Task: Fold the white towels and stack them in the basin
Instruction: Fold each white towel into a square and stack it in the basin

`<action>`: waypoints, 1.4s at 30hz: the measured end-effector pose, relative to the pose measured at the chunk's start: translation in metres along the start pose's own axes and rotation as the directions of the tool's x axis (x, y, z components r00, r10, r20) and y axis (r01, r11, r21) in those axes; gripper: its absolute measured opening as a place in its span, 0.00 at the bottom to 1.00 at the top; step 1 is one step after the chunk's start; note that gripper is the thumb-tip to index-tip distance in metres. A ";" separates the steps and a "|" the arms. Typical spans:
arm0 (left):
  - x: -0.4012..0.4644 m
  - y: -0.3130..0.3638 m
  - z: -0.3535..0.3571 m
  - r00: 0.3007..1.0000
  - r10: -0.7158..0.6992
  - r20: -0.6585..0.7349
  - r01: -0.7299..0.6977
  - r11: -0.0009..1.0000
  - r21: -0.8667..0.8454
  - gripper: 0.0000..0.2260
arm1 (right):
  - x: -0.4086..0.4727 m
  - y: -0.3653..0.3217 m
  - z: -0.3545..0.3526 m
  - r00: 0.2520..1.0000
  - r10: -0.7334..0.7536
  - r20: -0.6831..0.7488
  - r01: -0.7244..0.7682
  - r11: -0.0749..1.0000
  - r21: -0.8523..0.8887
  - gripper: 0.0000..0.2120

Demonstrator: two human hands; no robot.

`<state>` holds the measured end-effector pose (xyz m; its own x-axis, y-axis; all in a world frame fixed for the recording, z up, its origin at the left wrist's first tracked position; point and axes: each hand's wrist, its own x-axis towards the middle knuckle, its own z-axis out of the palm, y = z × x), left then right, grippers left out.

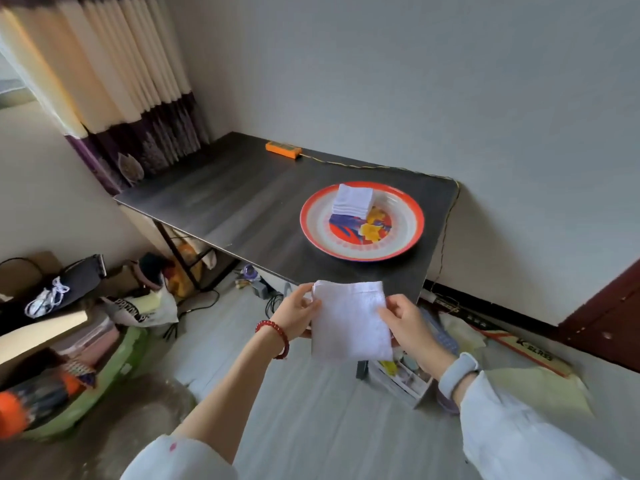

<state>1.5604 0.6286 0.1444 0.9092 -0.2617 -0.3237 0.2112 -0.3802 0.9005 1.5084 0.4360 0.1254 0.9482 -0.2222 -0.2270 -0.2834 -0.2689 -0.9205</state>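
Observation:
A small white towel [349, 320] hangs in the air in front of the table's near edge, held between both hands. My left hand [298, 315] pinches its upper left corner and left side. My right hand [410, 327] grips its right edge. The towel looks folded into a rough rectangle. On the dark table [221, 199] stands a round basin [410, 233] with an orange-red rim and a flowered bottom. A stack of several folded white towels [352, 199] sits in the far left part of the basin.
An orange device [283, 149] with a thin cable lies at the table's far edge by the wall. Bags, shoes and boxes [69, 306] crowd the floor at left. A small box of items [401, 375] stands on the floor under my right hand. A dark door [609, 317] is at right.

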 end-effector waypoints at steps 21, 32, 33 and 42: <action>0.441 -0.008 -0.004 0.982 -0.146 -0.123 0.160 0.981 0.108 0.12 | 0.405 0.039 0.035 0.937 0.284 -0.205 -0.306 0.948 -0.086 0.05; 0.466 -0.019 0.003 0.992 0.097 -0.079 -0.057 0.911 0.408 0.11 | 0.423 0.040 0.033 0.882 0.257 -0.395 -0.411 0.829 -0.380 0.10; 0.461 -0.021 0.002 0.978 0.203 -0.054 -0.150 0.857 0.494 0.12 | 0.417 0.039 0.035 0.898 0.161 -0.410 -0.361 0.801 -0.477 0.12; 0.460 -0.056 -0.002 0.839 0.052 0.542 -0.539 0.215 0.814 0.32 | 0.402 0.077 0.044 0.994 0.074 0.081 0.048 0.370 -0.928 0.32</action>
<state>1.9673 0.5312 -0.0543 0.5792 -0.7199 -0.3825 -0.7369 -0.6630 0.1321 1.8744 0.3671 -0.0510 0.9332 -0.1649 -0.3194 -0.1923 -0.9797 -0.0561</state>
